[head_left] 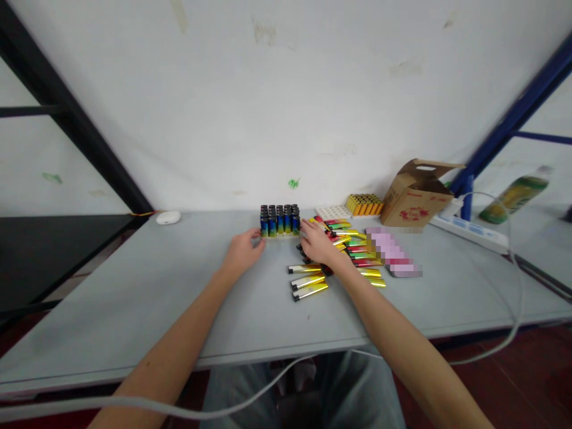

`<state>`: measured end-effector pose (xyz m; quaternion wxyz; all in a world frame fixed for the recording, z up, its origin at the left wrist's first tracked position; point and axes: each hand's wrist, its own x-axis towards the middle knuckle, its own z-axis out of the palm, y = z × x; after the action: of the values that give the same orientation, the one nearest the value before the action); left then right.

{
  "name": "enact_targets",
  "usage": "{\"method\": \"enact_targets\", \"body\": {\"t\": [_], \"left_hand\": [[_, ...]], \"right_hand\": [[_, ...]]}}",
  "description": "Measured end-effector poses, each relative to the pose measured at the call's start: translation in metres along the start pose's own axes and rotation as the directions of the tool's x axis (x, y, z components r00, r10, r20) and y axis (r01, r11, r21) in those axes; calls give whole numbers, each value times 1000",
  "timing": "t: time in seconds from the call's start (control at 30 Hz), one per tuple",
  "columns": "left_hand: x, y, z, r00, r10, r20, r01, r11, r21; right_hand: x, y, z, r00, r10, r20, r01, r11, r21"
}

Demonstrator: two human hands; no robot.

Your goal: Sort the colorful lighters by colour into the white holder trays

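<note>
Rows of blue-to-green lighters (pixel 280 223) stand upright in a pale tray (pixel 282 237) near the wall. My left hand (pixel 243 249) is at the tray's left end, thumb and fingers closed around the corner. At the opposite end, the fingers of my right hand (pixel 316 241) press against the side of the tray, so it is held between both hands. Loose lighters in yellow, red and green (pixel 357 250) lie in a pile beside and under my right hand. Several silver-and-yellow lighters (pixel 308 281) lie flat in front of that hand.
Behind the pile are a white tray with holes (pixel 333 212) and a block of upright orange lighters (pixel 364 205). An open cardboard box (pixel 417 196), a blurred pink item (pixel 393 251) and a power strip (pixel 471 232) stand right. A white case (pixel 168 218) lies left; a cable crosses the front.
</note>
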<state>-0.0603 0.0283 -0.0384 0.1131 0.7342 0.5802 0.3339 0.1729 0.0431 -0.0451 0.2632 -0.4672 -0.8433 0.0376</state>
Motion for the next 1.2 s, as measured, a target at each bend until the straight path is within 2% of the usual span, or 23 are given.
{"method": "enact_targets", "body": {"t": [0.77,1.0,1.2], "left_hand": [[1,-7,0,1000,15,13,-15,1000,11],[3,-13,-4,997,-73,-36,73,997,14],[3,-7,-6,989,-143,-40,143,990,7]], "right_hand": [[-3,-8,1,997,80,-12,-79,994,76],[-4,-18,5,999,48,16,-49,994,100],[-4,-14,4,995,48,92,-56,995,79]]}}
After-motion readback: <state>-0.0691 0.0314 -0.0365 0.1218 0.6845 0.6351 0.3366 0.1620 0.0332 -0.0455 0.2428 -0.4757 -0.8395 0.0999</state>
